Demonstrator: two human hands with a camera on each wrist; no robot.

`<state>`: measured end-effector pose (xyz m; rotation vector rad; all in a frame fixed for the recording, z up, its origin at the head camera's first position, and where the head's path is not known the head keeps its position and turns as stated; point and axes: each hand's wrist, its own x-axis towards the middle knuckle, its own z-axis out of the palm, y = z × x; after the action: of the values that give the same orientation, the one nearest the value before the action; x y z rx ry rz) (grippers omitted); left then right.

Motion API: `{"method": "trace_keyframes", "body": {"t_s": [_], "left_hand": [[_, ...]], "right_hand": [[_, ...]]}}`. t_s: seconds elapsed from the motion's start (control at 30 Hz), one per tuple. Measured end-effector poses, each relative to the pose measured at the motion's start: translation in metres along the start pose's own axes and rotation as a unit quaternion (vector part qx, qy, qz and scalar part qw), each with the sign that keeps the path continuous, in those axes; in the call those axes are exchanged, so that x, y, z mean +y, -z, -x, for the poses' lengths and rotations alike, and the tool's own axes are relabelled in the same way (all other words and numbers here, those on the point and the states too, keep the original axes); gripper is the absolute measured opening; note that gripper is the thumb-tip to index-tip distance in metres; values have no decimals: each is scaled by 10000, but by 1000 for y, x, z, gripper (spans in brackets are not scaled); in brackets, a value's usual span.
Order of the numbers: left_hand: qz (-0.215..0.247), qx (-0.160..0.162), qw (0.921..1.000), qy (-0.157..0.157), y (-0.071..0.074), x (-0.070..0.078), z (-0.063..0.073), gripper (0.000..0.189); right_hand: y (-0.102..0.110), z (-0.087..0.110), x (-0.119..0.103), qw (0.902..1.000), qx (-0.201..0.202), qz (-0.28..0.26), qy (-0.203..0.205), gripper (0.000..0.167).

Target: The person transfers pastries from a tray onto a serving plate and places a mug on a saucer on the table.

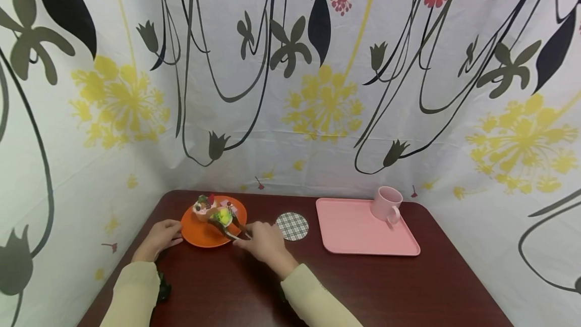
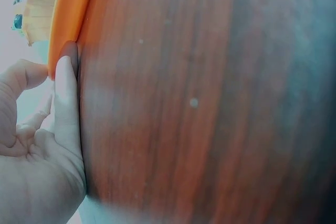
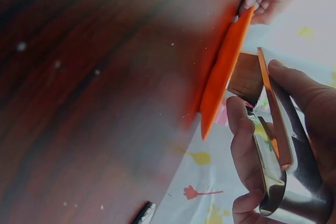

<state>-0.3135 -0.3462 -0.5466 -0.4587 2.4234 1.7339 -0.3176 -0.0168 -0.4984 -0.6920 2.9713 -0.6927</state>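
An orange plate (image 1: pixel 198 236) stands at the table's far left, bearing several small cakes. My left hand (image 1: pixel 162 238) pinches its left rim, thumb above and fingers beneath, as the left wrist view shows. A pair of metal tongs (image 3: pixel 281 145) is gripped in my right hand (image 1: pixel 265 246), thumb on one arm and fingers on the other. Over the plate, the tong ends lie on either side of a cake with a yellow-green top (image 1: pixel 223 215). Behind that sits a cake with berries and cream (image 1: pixel 205 206), and a pinkish piece (image 1: pixel 229 207) lies beside it.
Right of my right hand lies a round checked coaster (image 1: pixel 292 226). Further right is a pink tray (image 1: pixel 358 231) with a pink mug (image 1: pixel 387 203) at its back right corner. A patterned curtain (image 1: pixel 272 115) hangs behind the dark wooden table (image 1: pixel 218 286).
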Motion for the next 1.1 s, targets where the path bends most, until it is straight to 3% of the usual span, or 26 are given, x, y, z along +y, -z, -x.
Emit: {"method": "trace_keyframes", "body": {"t_s": [0.17, 0.4, 0.7, 1.1], "left_hand": [[-13, 46, 10000, 36, -2, 1, 1, 57], [7, -1, 10000, -8, -4, 3, 4, 56], [-45, -21, 10000, -46, -5, 5, 4, 57], [-36, 35, 10000, 1, -3, 3, 2, 57]], "right_hand": [[-3, -2, -2, 9996, -65, 261, 35, 52], [-6, -5, -3, 9995, -138, 281, -2, 39], [-7, -9, -1, 9995, -234, 188, -123, 36], [2, -8, 0, 9994, -272, 3, -205, 50]]}}
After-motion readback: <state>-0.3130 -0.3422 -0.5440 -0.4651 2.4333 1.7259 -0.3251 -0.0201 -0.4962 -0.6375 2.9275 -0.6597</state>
